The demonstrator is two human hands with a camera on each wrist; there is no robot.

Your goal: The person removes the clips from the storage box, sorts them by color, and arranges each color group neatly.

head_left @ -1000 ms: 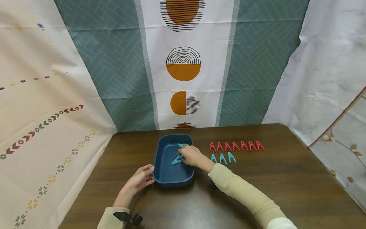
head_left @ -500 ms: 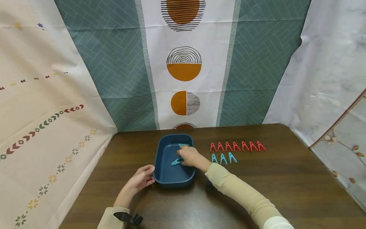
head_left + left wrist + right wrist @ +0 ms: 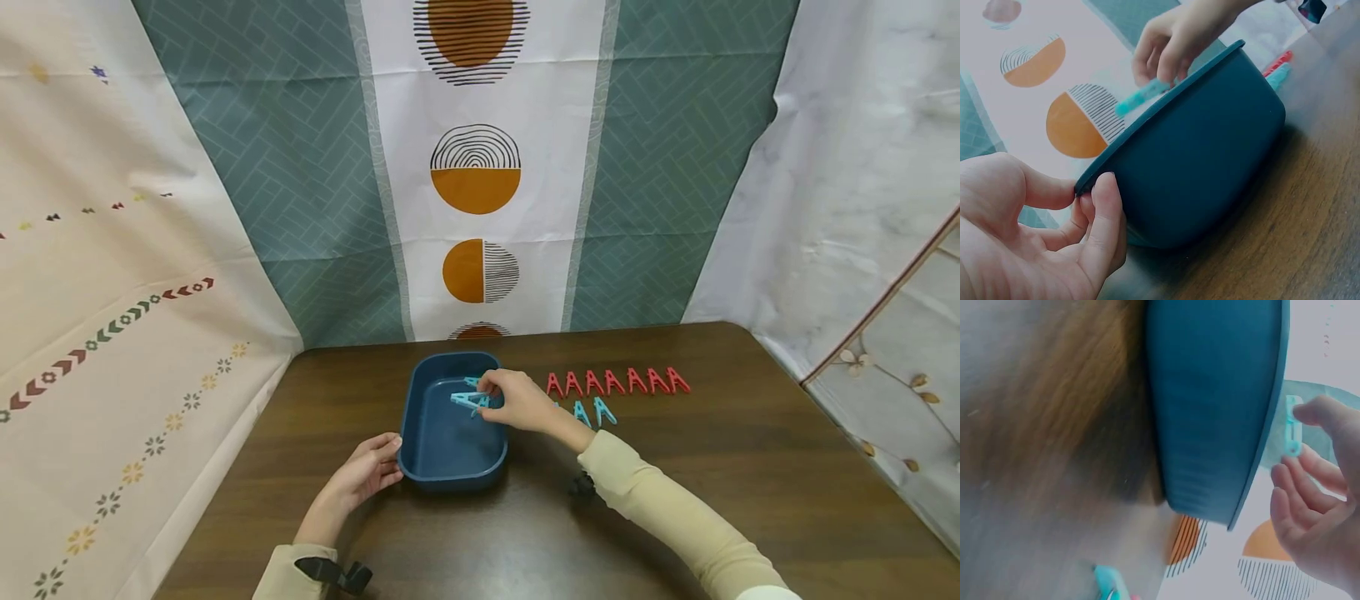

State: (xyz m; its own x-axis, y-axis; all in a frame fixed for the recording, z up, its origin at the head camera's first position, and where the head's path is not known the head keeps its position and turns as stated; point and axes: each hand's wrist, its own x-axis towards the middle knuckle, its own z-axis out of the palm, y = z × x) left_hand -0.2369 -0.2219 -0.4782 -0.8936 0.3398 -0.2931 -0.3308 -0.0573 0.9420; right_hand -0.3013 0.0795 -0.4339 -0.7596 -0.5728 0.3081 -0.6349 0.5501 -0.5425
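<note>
My left hand pinches the left rim of a dark blue plastic bin, thumb on the rim edge and fingers curled beneath it, as the left wrist view shows. Over the bin's right side is my right hand, pinching a light blue clothespin between thumb and fingers. In the left and right wrist views this clothespin shows above the rim. Another light blue clothespin lies inside the bin toward the back, partly hidden by the right hand and the held clothespin.
Right of the bin, several red clothespins stand in a row on the brown wooden table. In front of them is a shorter row of light blue clothespins, partly covered by my right hand. Patterned cloths hang behind and beside the table.
My right hand has risen from inside the bin, bringing up the light blue clothespin that lay near the middle. The left hand keeps its grip on the rim; the bin stays put.
</note>
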